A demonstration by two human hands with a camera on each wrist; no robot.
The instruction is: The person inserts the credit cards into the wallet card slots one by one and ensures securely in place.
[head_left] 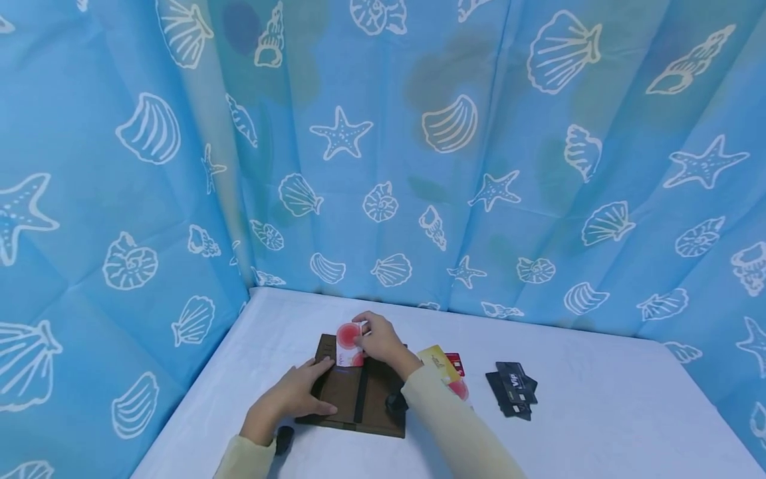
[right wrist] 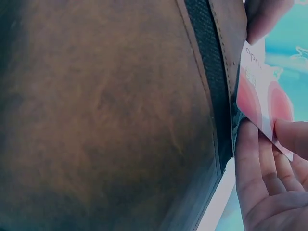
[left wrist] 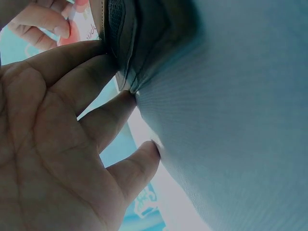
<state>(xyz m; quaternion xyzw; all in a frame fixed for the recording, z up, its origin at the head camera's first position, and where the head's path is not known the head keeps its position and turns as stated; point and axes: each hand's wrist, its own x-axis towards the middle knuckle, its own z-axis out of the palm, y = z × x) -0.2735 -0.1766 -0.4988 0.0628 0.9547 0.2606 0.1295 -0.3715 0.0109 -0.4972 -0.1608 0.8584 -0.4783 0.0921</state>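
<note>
A brown leather folder [head_left: 383,406] with a dark elastic band [head_left: 362,392] lies on the white table. My right hand [head_left: 380,339] pinches a white card with pink circles [head_left: 347,346] between thumb and fingers, over the folder's far left part. In the right wrist view the card [right wrist: 257,91] stands right at the folder's stitched edge [right wrist: 219,62]. On the folder's left side rests my left hand [head_left: 296,391], its thumb on the cover. The left wrist view has this hand's fairly straight fingers [left wrist: 96,108] touching along the edge of the folder and the table.
Right of the folder, partly behind my right sleeve, lie a yellow card [head_left: 437,362], a red card [head_left: 456,364] and a pinkish one [head_left: 459,388]. Farther right is a small pile of black cards [head_left: 514,389]. A blue shell-patterned curtain [head_left: 389,166] hangs behind the table [head_left: 598,399].
</note>
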